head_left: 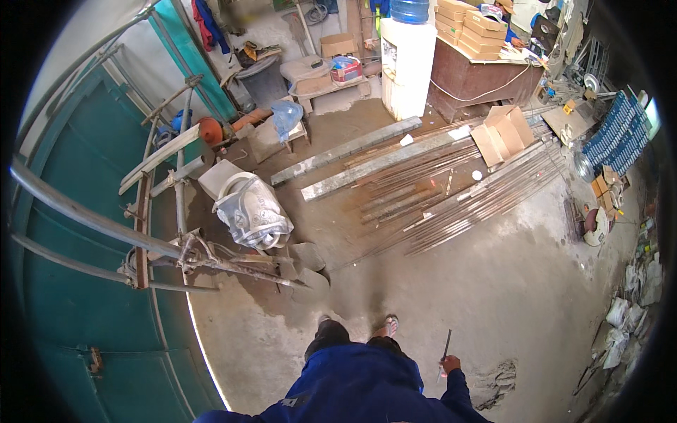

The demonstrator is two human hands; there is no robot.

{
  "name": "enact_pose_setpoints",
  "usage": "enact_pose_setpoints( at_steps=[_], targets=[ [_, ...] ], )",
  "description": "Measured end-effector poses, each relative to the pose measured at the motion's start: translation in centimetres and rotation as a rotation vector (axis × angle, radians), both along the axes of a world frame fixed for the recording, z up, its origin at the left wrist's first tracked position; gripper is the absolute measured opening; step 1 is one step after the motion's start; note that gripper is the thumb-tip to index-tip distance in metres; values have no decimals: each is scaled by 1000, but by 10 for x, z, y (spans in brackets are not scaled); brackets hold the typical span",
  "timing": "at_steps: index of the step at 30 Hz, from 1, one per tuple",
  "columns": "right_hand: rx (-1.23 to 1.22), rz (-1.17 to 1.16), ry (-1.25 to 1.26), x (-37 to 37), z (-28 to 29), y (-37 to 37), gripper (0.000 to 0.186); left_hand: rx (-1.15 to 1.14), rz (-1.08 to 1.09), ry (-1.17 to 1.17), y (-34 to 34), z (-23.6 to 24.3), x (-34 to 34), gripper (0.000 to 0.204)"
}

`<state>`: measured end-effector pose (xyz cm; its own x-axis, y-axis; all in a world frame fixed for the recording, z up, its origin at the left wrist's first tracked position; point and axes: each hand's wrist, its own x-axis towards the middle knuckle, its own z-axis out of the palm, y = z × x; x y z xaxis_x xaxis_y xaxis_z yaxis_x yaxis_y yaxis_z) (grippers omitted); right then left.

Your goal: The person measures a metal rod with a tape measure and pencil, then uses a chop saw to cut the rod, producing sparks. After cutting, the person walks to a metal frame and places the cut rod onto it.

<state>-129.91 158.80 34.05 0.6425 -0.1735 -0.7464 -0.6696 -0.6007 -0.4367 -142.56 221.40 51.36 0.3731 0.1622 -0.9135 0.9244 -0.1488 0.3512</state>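
Observation:
My right hand [450, 364], at the end of a blue sleeve, is closed around a thin, dark, straight bar [447, 342] that sticks up out of the fist. Its exact kind is too small to make out. The hand is held out to my right, above the concrete floor [423, 296]. My left hand is out of sight; only a bit of blue sleeve shows at the lower edge.
Long metal rods [486, 197] and grey beams [345, 151] lie across the floor ahead. To the left stand metal scaffold pipes [92, 211], a clear plastic-wrapped bundle [254, 211] and a shovel [310, 285]. Debris bags [617, 331] line the right.

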Motion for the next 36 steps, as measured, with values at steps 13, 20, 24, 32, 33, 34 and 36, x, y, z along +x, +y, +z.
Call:
enact_pose_setpoints(
  at_steps=[13, 20, 24, 32, 33, 34, 36],
  targets=[
    [121, -31, 173, 58, 16, 63, 18, -142, -176, 40, 9, 129, 44, 23],
    [108, -183, 200, 121, 46, 128, 14, -338, -219, 76, 55, 215, 73, 23],
    [26, -268, 292, 164, 73, 169, 13, -413, -171, 104, 94, 250, 99, 22],
    [221, 5, 104, 279, 73, 271, 14, -411, 9, 95, 146, 243, 124, 22],
    [154, 291, -30, 298, 70, 280, 14, -402, 46, 96, 146, 232, 124, 22],
    [82, 574, -163, 318, 68, 287, 14, -394, 82, 101, 143, 220, 124, 22],
    [-11, 626, -121, 353, 62, 297, 17, -370, 150, 108, 138, 184, 125, 21]
  ],
)
